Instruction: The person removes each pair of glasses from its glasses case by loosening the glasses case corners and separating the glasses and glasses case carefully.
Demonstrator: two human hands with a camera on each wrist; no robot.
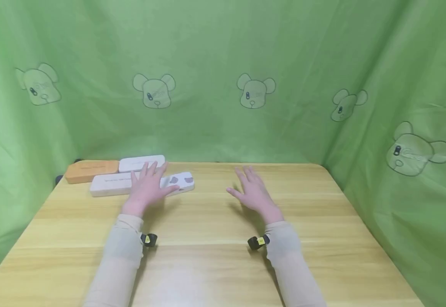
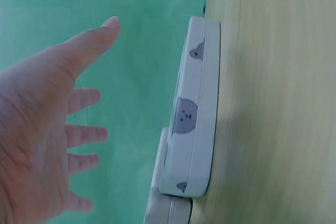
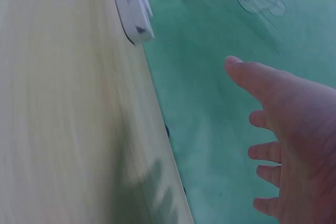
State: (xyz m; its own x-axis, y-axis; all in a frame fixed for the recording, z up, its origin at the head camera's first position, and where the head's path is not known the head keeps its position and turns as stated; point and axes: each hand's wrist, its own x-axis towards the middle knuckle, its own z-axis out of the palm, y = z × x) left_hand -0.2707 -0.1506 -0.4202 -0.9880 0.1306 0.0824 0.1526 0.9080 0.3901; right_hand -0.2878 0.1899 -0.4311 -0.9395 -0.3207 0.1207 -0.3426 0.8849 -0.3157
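Case lettering: the orange case [image 1: 91,172], far white case [image 1: 131,163] and near pale case [image 1: 109,186] each carry 1 line of print, too small to read.
Bear prints: the patterned case [image 1: 181,182] is white with grey bear heads.
Wrist bands [image 1: 152,240]: 2, black, each with a yellow tag whose mark is illegible.
Green curtain [image 1: 207,38]: 5 outlined bear heads in the head view; the marks across their faces cannot be made out.
Case positions: all 4 at the far left of the counter [image 1: 204,230]; orange leftmost, far white to its right, near pale on the near side of both, patterned farthest right.
Left hand [image 1: 148,189]: fingers spread wide, palm above the cases, holding nothing.
Right hand [image 1: 252,194]: also spread wide, above the far part of the counter, right of the patterned case and apart from it.
Left wrist view: shows a gap between the left hand and the patterned case that the head view hides, plus a bear face on its long side.
Right wrist view: adds the right hand's shadow on the wood.
Edges: the far edge runs along the curtain; wood stretches between the hands and on to the right edge.
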